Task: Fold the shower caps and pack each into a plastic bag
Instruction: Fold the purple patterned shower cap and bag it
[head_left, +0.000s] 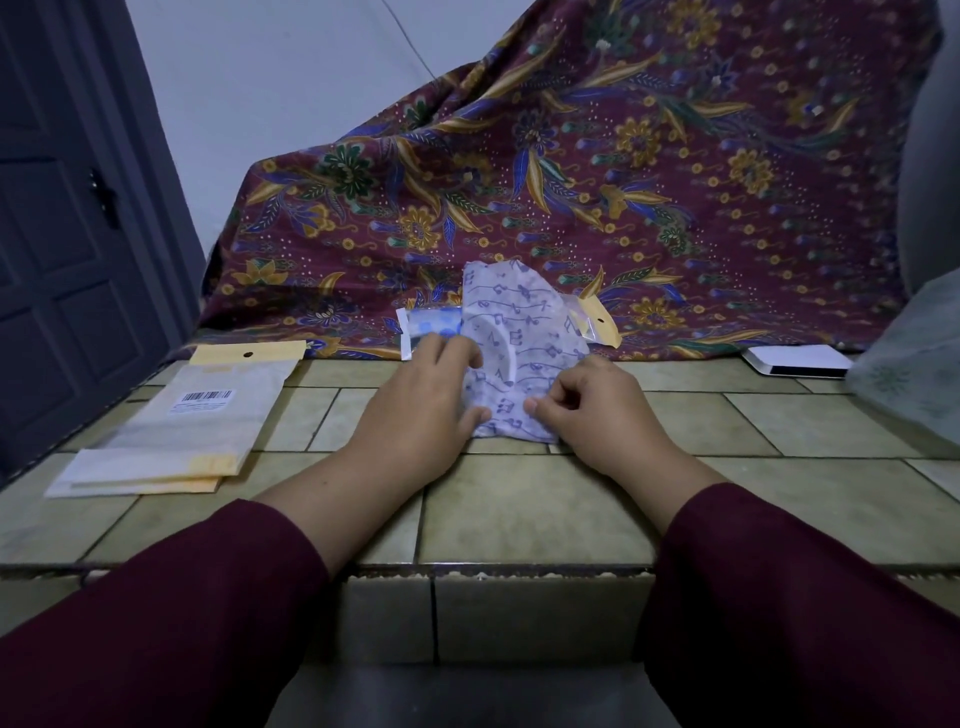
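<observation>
Maroon sleeves (171, 613) nearest, both forearms resting on glazed, olive-tiled bench (519, 509). Left hand (421, 410) pinching near edge of thin white shower cap (519, 332) printed with blue music notes. Right hand (592, 410) curled, pinching same edge. Cap crumpled on bench centre. Flat plastic bags (197, 426), yellow-headed, stacked at left. Packed bag (431, 327) behind cap, against batik cloth (571, 182).
</observation>
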